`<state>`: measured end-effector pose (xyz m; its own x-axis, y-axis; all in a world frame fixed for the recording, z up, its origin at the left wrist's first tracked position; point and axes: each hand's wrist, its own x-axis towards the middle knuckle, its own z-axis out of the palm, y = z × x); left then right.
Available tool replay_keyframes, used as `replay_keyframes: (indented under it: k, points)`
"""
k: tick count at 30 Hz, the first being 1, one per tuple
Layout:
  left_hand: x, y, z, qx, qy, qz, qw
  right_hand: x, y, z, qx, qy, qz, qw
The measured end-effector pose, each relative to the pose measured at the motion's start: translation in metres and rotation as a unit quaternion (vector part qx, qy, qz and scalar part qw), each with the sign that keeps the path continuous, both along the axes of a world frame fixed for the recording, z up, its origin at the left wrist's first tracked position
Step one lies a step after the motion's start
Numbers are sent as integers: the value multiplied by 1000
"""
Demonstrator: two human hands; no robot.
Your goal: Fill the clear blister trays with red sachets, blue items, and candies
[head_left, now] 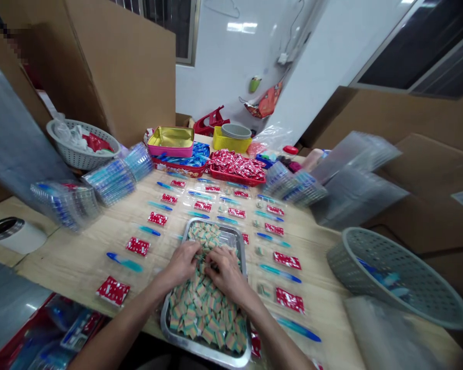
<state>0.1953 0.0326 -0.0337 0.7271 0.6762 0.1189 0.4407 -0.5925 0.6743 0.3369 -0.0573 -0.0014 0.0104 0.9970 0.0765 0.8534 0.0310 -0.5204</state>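
A steel tray [237, 241] heaped with small striped pastel pieces [200, 308] sits at the table's near edge. My left hand [183, 262] and my right hand [226, 272] both rest in the heap near the tray's middle, fingers curled into the pieces. Whether either hand holds a piece cannot be told. Around the tray lie rows of clear bags, each with a red packet [138, 246] and a blue pen [124, 262].
Stacks of clear bags [110, 180] sit at the left and right [293, 186]. White basket [81, 144] back left, grey basket [397, 275] at right. A red tray of packets [235, 167], a pink tin [171, 141] and cardboard boxes stand behind.
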Motion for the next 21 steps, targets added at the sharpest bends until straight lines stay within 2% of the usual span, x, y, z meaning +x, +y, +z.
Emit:
replay_keyframes:
  k: [6,10,14,18,21]
  points:
    - [-4,1,3,-8,-36,-3,999,-2,-6,-4,23,70,-3,997]
    - [-14,-3,19,-12,-64,10,998,2,-12,-5,42,115,-50,991]
    - [-27,-18,32,-79,-101,24,991,4,-15,-5,46,135,-76,987]
    - [-33,-39,29,-133,-95,8,986,-3,-18,-7,47,148,-61,986]
    - [-33,-50,21,-159,-79,30,984,-11,-21,-8,52,139,-20,989]
